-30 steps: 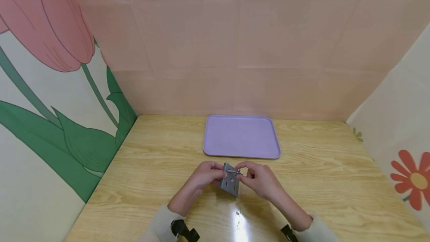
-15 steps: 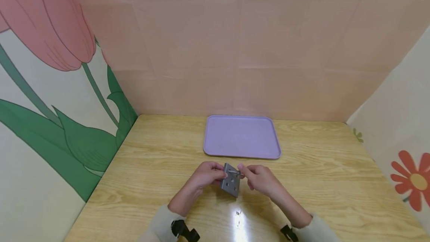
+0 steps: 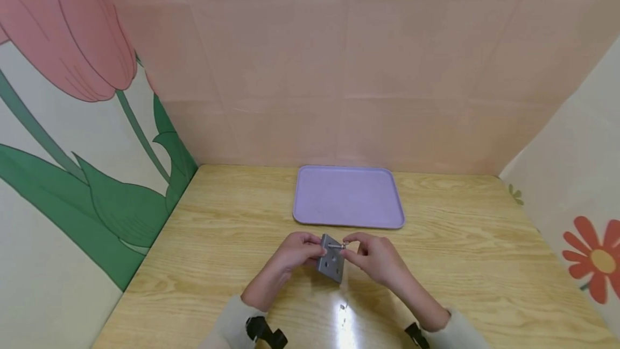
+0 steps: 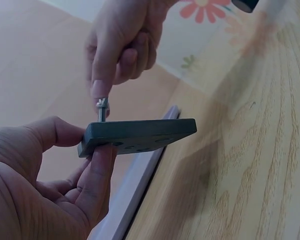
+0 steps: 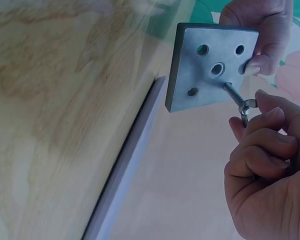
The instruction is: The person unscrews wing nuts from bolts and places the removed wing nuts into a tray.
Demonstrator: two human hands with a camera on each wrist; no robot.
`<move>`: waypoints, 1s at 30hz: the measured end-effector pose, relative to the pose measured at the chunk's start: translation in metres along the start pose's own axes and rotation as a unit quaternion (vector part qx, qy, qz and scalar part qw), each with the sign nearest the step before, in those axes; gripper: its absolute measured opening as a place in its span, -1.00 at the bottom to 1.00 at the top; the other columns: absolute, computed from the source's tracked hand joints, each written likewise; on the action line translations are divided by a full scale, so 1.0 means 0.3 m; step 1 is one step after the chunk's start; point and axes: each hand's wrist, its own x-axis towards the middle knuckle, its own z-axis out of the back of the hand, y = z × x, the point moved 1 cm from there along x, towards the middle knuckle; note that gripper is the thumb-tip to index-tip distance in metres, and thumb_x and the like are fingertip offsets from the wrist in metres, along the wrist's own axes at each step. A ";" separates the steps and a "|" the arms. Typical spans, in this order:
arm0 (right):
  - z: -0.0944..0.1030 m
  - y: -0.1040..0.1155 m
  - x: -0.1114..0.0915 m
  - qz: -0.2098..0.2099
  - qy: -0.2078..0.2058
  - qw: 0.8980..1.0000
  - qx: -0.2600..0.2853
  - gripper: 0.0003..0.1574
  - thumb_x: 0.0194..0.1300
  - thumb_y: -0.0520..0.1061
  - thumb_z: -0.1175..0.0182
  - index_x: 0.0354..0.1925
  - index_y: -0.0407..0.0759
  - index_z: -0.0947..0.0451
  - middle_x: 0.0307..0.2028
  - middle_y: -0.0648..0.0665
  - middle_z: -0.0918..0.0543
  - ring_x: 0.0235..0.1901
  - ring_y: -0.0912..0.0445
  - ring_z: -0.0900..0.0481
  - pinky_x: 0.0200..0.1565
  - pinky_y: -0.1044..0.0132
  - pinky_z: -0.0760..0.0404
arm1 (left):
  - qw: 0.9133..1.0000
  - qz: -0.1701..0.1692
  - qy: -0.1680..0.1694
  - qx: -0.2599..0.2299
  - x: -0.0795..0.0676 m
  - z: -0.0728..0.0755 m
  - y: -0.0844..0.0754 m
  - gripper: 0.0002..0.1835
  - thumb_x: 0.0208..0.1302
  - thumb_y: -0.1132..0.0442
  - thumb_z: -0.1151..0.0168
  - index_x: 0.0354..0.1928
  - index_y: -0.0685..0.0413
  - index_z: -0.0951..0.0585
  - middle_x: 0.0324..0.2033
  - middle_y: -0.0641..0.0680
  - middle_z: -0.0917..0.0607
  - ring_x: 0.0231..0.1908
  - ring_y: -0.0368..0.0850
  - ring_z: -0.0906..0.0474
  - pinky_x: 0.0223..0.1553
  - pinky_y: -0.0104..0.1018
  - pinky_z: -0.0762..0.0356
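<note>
My left hand grips a grey metal plate by one edge, holding it tilted above the table. In the left wrist view the thumb lies along the edge of the plate and fingers reach beneath it. Several round holes pierce the plate, as the right wrist view shows. From one near the left fingers stands a silver wing bolt, its shank sticking well out of the face. My right hand pinches the winged end between thumb and index finger; the other fingers are curled in.
A lilac tray lies behind the hands on the wood-grain table. Small dark pieces lie in the glare in front of the hands. A pink backdrop rises at the rear, with flower-printed panels at both sides.
The right fingers roll round the bolt's winged end: pinching at first, twisted over with the index finger raised half a second ago, and now back in a pinch. The left hand and plate barely move.
</note>
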 end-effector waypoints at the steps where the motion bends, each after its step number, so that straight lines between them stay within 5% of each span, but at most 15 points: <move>1: 0.000 0.000 -0.001 0.005 -0.003 1.000 -0.004 -0.59 0.27 0.04 -0.40 0.00 -0.13 -0.70 -0.72 0.17 -0.42 -0.71 0.29 -0.29 -0.62 0.40 -0.30 | 1.000 0.000 0.000 0.000 -0.001 0.000 -0.001 -0.72 0.12 0.41 -0.33 -0.13 0.44 -0.62 -0.33 0.14 -0.75 -0.38 -0.11 -0.69 -0.26 -0.25 -0.73; 7: 0.001 0.006 -0.008 0.095 -0.047 0.991 -0.076 -0.66 0.21 -0.07 -0.45 -0.03 -0.04 -0.69 -0.73 0.24 -0.36 -0.72 0.37 -0.22 -0.65 0.44 -0.26 | 1.000 -0.003 0.003 0.002 -0.005 0.001 -0.010 -0.71 0.13 0.40 -0.32 -0.12 0.45 -0.63 -0.34 0.13 -0.75 -0.38 -0.13 -0.69 -0.25 -0.25 -0.73; 9: 0.002 0.003 -0.008 0.183 -0.089 0.969 -0.138 -0.63 0.13 -0.11 -0.50 -0.06 -0.05 -0.69 -0.72 0.24 -0.39 -0.73 0.39 -0.21 -0.68 0.47 -0.23 | 1.000 -0.004 0.004 0.001 -0.007 0.002 -0.015 -0.71 0.13 0.40 -0.32 -0.11 0.46 -0.63 -0.34 0.12 -0.75 -0.38 -0.13 -0.69 -0.25 -0.25 -0.73; 14: 0.005 -0.025 -0.004 0.356 -0.182 0.881 -0.255 -0.60 0.06 -0.12 -0.49 -0.08 -0.06 -0.67 -0.62 0.09 -0.65 -0.72 0.27 -0.47 -0.72 0.43 -0.35 | 1.000 -0.008 0.004 -0.006 -0.007 0.007 -0.016 -0.70 0.12 0.41 -0.31 -0.10 0.48 -0.62 -0.34 0.13 -0.75 -0.39 -0.14 -0.68 -0.25 -0.25 -0.73; 16: 0.006 -0.033 -0.003 0.375 -0.185 0.870 -0.260 -0.69 0.20 -0.06 -0.40 -0.07 -0.05 -0.67 -0.58 0.06 -0.69 -0.70 0.23 -0.53 -0.72 0.41 -0.39 | 1.000 -0.009 0.003 -0.007 -0.005 0.009 -0.013 -0.70 0.12 0.42 -0.31 -0.11 0.48 -0.62 -0.34 0.13 -0.75 -0.39 -0.15 -0.68 -0.24 -0.24 -0.74; 18: 0.008 -0.036 -0.001 0.376 -0.181 0.876 -0.244 -0.74 0.33 0.00 -0.30 -0.07 -0.06 -0.67 -0.62 0.10 -0.64 -0.71 0.27 -0.47 -0.72 0.44 -0.35 | 1.000 -0.008 0.002 -0.006 -0.004 0.010 -0.011 -0.70 0.12 0.42 -0.31 -0.11 0.48 -0.61 -0.33 0.14 -0.75 -0.39 -0.14 -0.68 -0.23 -0.23 -0.74; 19: 0.009 -0.036 0.000 0.362 -0.174 0.888 -0.223 -0.74 0.38 0.02 -0.26 -0.07 -0.07 -0.68 -0.64 0.13 -0.59 -0.71 0.30 -0.42 -0.71 0.46 -0.33 | 1.000 -0.007 0.002 -0.005 -0.004 0.011 -0.012 -0.70 0.12 0.41 -0.31 -0.11 0.48 -0.61 -0.33 0.14 -0.75 -0.39 -0.14 -0.68 -0.22 -0.22 -0.74; 23: 0.015 -0.030 0.009 0.204 -0.101 0.972 -0.067 -0.72 0.47 0.07 -0.20 -0.14 -0.08 -0.71 -0.63 0.17 -0.49 -0.65 0.35 -0.33 -0.63 0.47 -0.35 | 1.000 -0.003 -0.002 0.001 -0.003 0.011 -0.014 -0.70 0.12 0.40 -0.33 -0.11 0.45 -0.62 -0.34 0.13 -0.74 -0.38 -0.14 -0.68 -0.21 -0.21 -0.74; 25: 0.017 -0.029 0.015 0.085 -0.047 0.995 0.026 -0.65 0.48 0.11 -0.16 -0.15 -0.11 -0.71 -0.55 0.11 -0.57 -0.61 0.29 -0.42 -0.58 0.41 -0.44 | 1.000 -0.002 -0.004 0.003 -0.005 0.010 -0.017 -0.70 0.11 0.40 -0.34 -0.11 0.45 -0.62 -0.34 0.14 -0.75 -0.39 -0.14 -0.68 -0.21 -0.21 -0.74; 27: 0.017 -0.032 0.020 -0.019 0.011 0.994 0.104 -0.50 0.51 0.19 -0.08 -0.14 -0.18 -0.70 -0.45 -0.01 -0.66 -0.56 0.18 -0.51 -0.55 0.33 -0.51 | 1.000 -0.001 -0.005 0.006 -0.009 0.008 -0.020 -0.70 0.11 0.41 -0.34 -0.11 0.44 -0.62 -0.33 0.15 -0.75 -0.39 -0.14 -0.68 -0.23 -0.22 -0.74; 30: 0.015 -0.039 0.024 -0.114 0.081 0.974 0.177 -0.26 0.50 0.33 -0.01 -0.10 -0.32 -0.67 -0.36 -0.15 -0.71 -0.54 0.09 -0.55 -0.55 0.28 -0.54 | 1.000 -0.002 -0.008 0.009 -0.014 0.005 -0.026 -0.71 0.11 0.41 -0.33 -0.12 0.45 -0.62 -0.33 0.16 -0.75 -0.40 -0.14 -0.68 -0.25 -0.24 -0.74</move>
